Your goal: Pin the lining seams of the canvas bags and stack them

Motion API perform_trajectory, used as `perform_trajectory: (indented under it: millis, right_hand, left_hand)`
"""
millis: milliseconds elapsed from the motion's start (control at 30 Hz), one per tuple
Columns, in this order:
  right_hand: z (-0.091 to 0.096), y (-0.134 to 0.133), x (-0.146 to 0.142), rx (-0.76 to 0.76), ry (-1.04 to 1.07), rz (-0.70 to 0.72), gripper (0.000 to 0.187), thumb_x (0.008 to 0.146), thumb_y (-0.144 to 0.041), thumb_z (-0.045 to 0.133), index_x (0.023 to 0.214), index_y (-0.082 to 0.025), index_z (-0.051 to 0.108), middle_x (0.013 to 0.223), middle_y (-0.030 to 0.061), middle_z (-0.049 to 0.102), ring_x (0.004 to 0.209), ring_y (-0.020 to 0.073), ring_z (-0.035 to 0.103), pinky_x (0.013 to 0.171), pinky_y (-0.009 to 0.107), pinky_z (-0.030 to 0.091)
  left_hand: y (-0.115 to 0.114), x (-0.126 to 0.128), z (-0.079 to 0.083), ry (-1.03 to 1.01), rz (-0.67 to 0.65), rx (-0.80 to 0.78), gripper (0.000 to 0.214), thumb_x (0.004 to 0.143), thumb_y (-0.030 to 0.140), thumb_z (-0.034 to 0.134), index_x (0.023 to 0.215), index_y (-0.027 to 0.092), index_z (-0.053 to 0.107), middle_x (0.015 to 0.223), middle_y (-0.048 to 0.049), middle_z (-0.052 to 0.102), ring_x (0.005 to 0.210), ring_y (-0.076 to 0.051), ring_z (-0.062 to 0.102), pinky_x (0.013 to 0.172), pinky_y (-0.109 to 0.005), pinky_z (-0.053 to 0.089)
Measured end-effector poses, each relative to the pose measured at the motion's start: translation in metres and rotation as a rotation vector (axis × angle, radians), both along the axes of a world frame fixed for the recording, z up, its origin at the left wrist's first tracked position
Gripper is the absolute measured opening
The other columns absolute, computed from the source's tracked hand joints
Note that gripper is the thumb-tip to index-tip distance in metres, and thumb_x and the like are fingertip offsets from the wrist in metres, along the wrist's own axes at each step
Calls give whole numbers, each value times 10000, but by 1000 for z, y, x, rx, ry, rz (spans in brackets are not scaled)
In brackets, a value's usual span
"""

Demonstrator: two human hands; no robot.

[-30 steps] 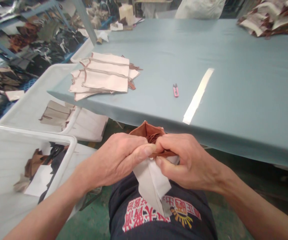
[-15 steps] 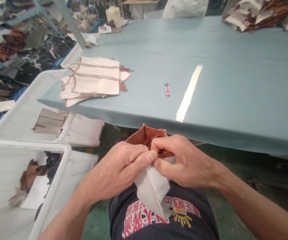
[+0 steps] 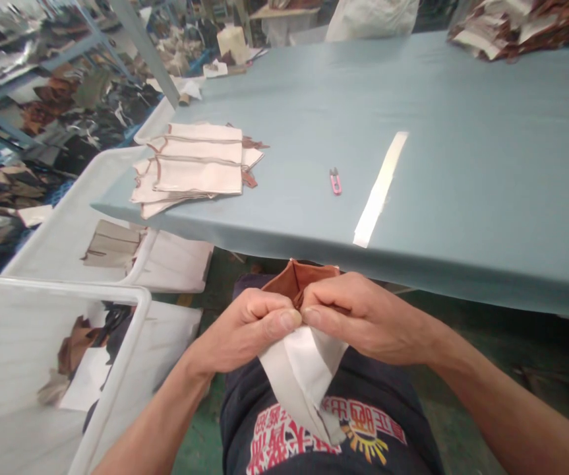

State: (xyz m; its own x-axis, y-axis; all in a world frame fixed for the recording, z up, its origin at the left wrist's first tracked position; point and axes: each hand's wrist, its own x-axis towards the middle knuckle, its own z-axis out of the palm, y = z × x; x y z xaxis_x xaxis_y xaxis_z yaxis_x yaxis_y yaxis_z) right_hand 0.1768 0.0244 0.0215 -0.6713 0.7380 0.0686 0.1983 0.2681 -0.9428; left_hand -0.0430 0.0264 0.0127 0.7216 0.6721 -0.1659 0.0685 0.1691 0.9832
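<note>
Both my hands pinch one small fabric piece (image 3: 304,369) in front of my chest, below the table edge. Its outside is white; a brown lining (image 3: 291,280) shows at its open top. My left hand (image 3: 244,330) is closed on the piece's left side, thumb pressed against the seam. My right hand (image 3: 358,316) is closed on the right side, its thumb tip meeting the left thumb. The white lower part hangs down over my dark printed shirt (image 3: 324,429).
A grey-blue table (image 3: 462,165) stretches ahead with a stack of white pieces (image 3: 195,168), small pink snips (image 3: 334,181) and a pale tape strip (image 3: 380,188). White bins (image 3: 130,343) with scraps stand at left. More pieces are heaped at far right (image 3: 521,26).
My hands have drawn closer together and the thumbs now meet on the piece; the brown opening looks narrower. The view shifted slightly.
</note>
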Motion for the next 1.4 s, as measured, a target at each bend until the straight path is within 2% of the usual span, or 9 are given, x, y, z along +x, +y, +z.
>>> perform_trajectory:
  millis: [233, 333, 433, 600, 667, 800, 1000, 1200, 1400]
  right_hand:
    - [5, 2, -10, 328, -94, -92, 316, 1051, -234, 450, 742, -198, 506, 728, -2, 569, 697, 143, 480, 696, 291, 366]
    - [1, -9, -17, 277, 33, -336, 204, 1036, -244, 455, 879, -199, 577, 908, 46, 675, 859, 174, 593, 825, 312, 438]
    - [-6, -26, -27, 161, 3, -507, 133, 967, -296, 543, 898, -200, 605, 894, 38, 693, 836, 183, 616, 782, 308, 460]
    - [-13, -43, -46, -77, -138, -437, 340, 916, -371, 579, 639, -208, 470, 576, -47, 481, 529, 109, 417, 527, 261, 298]
    - [-11, -46, -50, -232, -89, -409, 409, 944, -440, 544, 627, -215, 416, 557, -58, 409, 500, 94, 351, 485, 252, 255]
    - [-8, -52, -57, -462, -39, -344, 472, 990, -553, 443, 667, -208, 442, 606, -33, 416, 544, 107, 389, 473, 235, 280]
    - [-17, -57, -66, -538, -41, -410, 492, 981, -607, 450, 711, -197, 489, 627, -23, 396, 571, 119, 380, 480, 236, 271]
    - [-25, -66, -67, -548, -78, -401, 489, 975, -589, 463, 672, -209, 414, 631, -33, 344, 582, 112, 342, 506, 248, 250]
    - [-15, -84, -70, -400, -144, -285, 490, 1030, -478, 401, 617, -215, 402, 557, -26, 398, 528, 119, 380, 501, 274, 246]
  left_hand:
    - [12, -14, 21, 201, -109, 208, 497, 1027, 492, 499, 649, 182, 407, 631, 53, 311, 561, -85, 268, 497, -238, 225]
    - [11, -16, 23, 240, -39, 284, 458, 1034, 403, 486, 643, 189, 380, 623, 55, 301, 560, -86, 267, 501, -241, 227]
    - [7, -17, 22, 242, 100, 404, 442, 1026, 320, 473, 623, 193, 344, 609, 49, 314, 559, -89, 294, 511, -244, 246]
    - [1, -16, 22, 298, 235, 480, 383, 993, 255, 473, 623, 186, 397, 628, 30, 419, 597, -102, 378, 558, -241, 316]
    - [-1, -18, 21, 326, 249, 482, 386, 973, 253, 478, 605, 189, 380, 608, 37, 395, 586, -99, 369, 559, -242, 316]
    - [-2, -20, 12, 327, 314, 471, 374, 934, 235, 503, 587, 191, 373, 577, 48, 363, 544, -87, 322, 522, -244, 275]
    - [1, -16, -2, 282, 378, 486, 371, 922, 217, 503, 575, 191, 374, 578, 36, 388, 558, -93, 344, 517, -239, 280]
    - [-4, -21, 5, 308, 231, 426, 397, 924, 293, 591, 594, 184, 399, 590, 59, 355, 553, -84, 306, 507, -236, 238]
    - [-15, -21, 13, 336, 221, 391, 408, 889, 240, 547, 601, 209, 260, 598, 71, 273, 544, -75, 256, 494, -228, 216]
